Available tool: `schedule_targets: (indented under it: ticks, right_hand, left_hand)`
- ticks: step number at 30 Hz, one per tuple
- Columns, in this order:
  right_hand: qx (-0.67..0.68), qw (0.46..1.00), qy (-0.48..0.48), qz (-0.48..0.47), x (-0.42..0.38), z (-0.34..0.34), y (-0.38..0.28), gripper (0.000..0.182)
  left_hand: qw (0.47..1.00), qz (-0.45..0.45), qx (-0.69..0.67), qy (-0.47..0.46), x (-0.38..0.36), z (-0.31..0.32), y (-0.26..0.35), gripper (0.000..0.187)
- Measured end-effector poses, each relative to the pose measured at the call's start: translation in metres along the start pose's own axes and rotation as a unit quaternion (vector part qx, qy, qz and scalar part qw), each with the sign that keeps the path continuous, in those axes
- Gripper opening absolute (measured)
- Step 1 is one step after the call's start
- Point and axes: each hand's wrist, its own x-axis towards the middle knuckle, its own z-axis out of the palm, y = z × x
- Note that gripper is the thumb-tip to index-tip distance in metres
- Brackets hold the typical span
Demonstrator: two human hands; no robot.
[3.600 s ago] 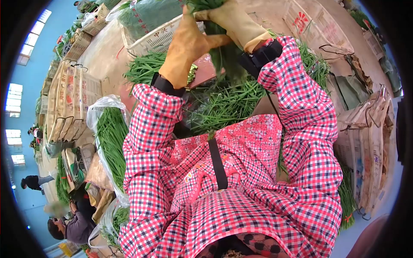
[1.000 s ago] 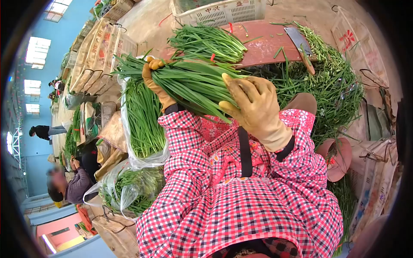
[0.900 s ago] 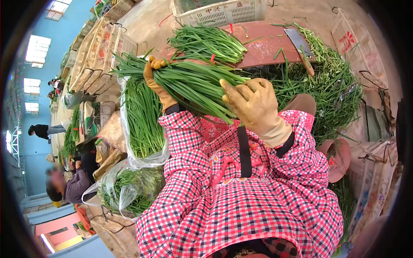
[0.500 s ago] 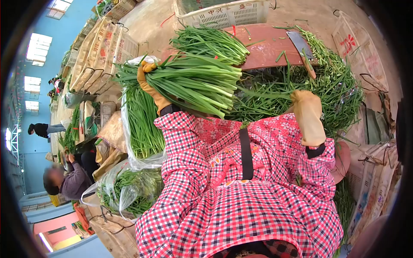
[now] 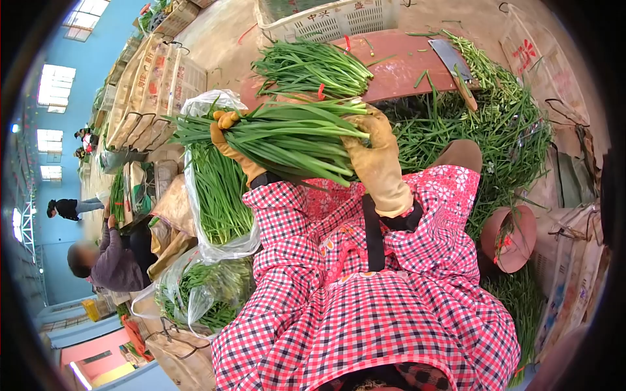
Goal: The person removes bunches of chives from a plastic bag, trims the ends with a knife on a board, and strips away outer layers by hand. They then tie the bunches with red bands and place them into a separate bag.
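Observation:
I hold a thick bundle of long green chives [image 5: 287, 133] level across my chest. My left hand [image 5: 229, 140], in a tan glove, grips the bundle near its leafy left end. My right hand [image 5: 376, 156], also gloved, clasps the cut right end from below. Just beyond the bundle, a second tied bunch of chives [image 5: 313, 65] lies on a reddish board [image 5: 398, 68]. A cleaver [image 5: 455, 65] rests on that board to the right.
A clear plastic bag of chives [image 5: 218, 189] stands open at my left, another bag [image 5: 202, 290] below it. Loose chives [image 5: 502, 130] pile up on the right. A white crate [image 5: 326, 19] sits behind the board. Folded cartons [image 5: 153, 85] lean far left. A crouching person [image 5: 114, 257] works at lower left.
My right hand had dropped away to the right half a second ago; it has come back and closed on the bundle's cut end. The bundle has tipped more level.

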Motion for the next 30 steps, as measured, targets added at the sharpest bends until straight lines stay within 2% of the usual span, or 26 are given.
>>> schedule_targets:
  ticks: [1, 2, 4, 5, 6, 7, 8, 10, 11, 12, 13, 16, 18, 19, 22, 23, 26, 27, 28, 30]
  right_hand:
    - [-0.086, 0.988, -0.044, -0.118, 0.009, -0.005, 0.004, 0.018]
    - [-0.129, 0.982, -0.037, -0.136, 0.008, -0.012, 0.002, 0.016]
    - [-0.214, 0.961, -0.027, -0.171, 0.005, -0.024, -0.003, 0.016]
    - [-0.189, 0.972, -0.030, -0.139, -0.004, -0.032, 0.016, 0.019]
    - [-0.223, 0.964, -0.002, -0.147, -0.007, -0.043, 0.020, 0.021]
    - [-0.288, 0.938, 0.010, -0.194, -0.006, -0.059, 0.037, 0.022]
    - [-0.306, 0.944, -0.052, -0.110, -0.005, -0.080, 0.035, 0.018]
    - [-0.488, 0.856, -0.165, 0.043, 0.005, -0.099, 0.038, 0.015]
    - [-0.346, 0.924, -0.152, 0.062, 0.006, -0.099, 0.033, 0.016]
    - [-0.197, 0.969, -0.132, 0.073, 0.004, -0.098, 0.028, 0.018]
    - [-0.044, 0.989, -0.113, 0.089, 0.005, -0.098, 0.017, 0.020]
    - [-0.015, 0.979, -0.204, 0.014, 0.009, -0.078, -0.036, 0.028]
    - [0.039, 0.979, -0.199, 0.005, 0.002, -0.049, -0.042, 0.030]
    - [-0.074, 0.977, -0.180, -0.082, 0.002, -0.039, -0.043, 0.032]
    - [-0.229, 0.935, -0.178, -0.204, 0.008, -0.013, -0.045, 0.033]
    - [-0.192, 0.939, -0.186, -0.217, 0.007, -0.005, -0.034, 0.031]
    - [-0.026, 0.985, -0.141, -0.093, -0.004, 0.005, -0.022, 0.027]
    - [0.113, 0.985, -0.125, 0.018, -0.006, 0.002, -0.029, 0.023]
    - [0.187, 0.956, -0.165, 0.153, -0.001, -0.015, -0.035, 0.024]
    - [0.215, 0.932, -0.163, 0.240, 0.005, -0.043, -0.032, 0.024]
  left_hand:
    - [0.999, -0.017, -0.046, 0.002, -0.004, 0.002, 0.001, 0.020]
    - [0.995, -0.033, -0.093, 0.003, -0.005, 0.003, 0.002, 0.021]
    - [0.995, -0.041, -0.088, -0.010, -0.006, 0.005, 0.007, 0.022]
    - [0.994, -0.045, -0.094, -0.021, -0.008, 0.008, 0.008, 0.022]
    - [0.994, -0.049, -0.098, -0.027, -0.009, 0.011, 0.010, 0.022]
    - [0.990, -0.059, -0.123, -0.037, -0.008, 0.012, 0.012, 0.022]
    - [0.990, -0.056, -0.116, -0.050, -0.007, 0.013, 0.015, 0.023]
    - [0.991, -0.051, -0.098, -0.074, -0.007, 0.014, 0.018, 0.023]
    - [0.991, -0.042, -0.100, -0.080, -0.007, 0.016, 0.016, 0.023]
    - [0.992, -0.037, -0.088, -0.087, -0.006, 0.016, 0.015, 0.023]
    - [0.993, -0.029, -0.075, -0.086, -0.007, 0.017, 0.014, 0.023]
    - [0.994, -0.027, -0.068, -0.081, -0.009, 0.015, 0.014, 0.022]
    - [0.992, -0.041, -0.077, -0.090, -0.005, 0.010, 0.017, 0.021]
    - [0.992, -0.037, -0.069, -0.097, -0.006, 0.011, 0.014, 0.021]
    - [0.992, -0.025, -0.044, -0.114, -0.010, 0.014, 0.004, 0.022]
    - [0.991, -0.025, -0.035, -0.124, -0.010, 0.013, 0.002, 0.022]
    - [0.991, -0.013, -0.031, -0.128, -0.014, 0.016, 0.001, 0.024]
    - [0.992, -0.010, -0.031, -0.123, -0.015, 0.017, 0.001, 0.024]
    - [0.992, -0.007, -0.031, -0.119, -0.016, 0.017, 0.002, 0.024]
    - [0.991, -0.011, -0.059, -0.119, -0.014, 0.016, 0.008, 0.024]
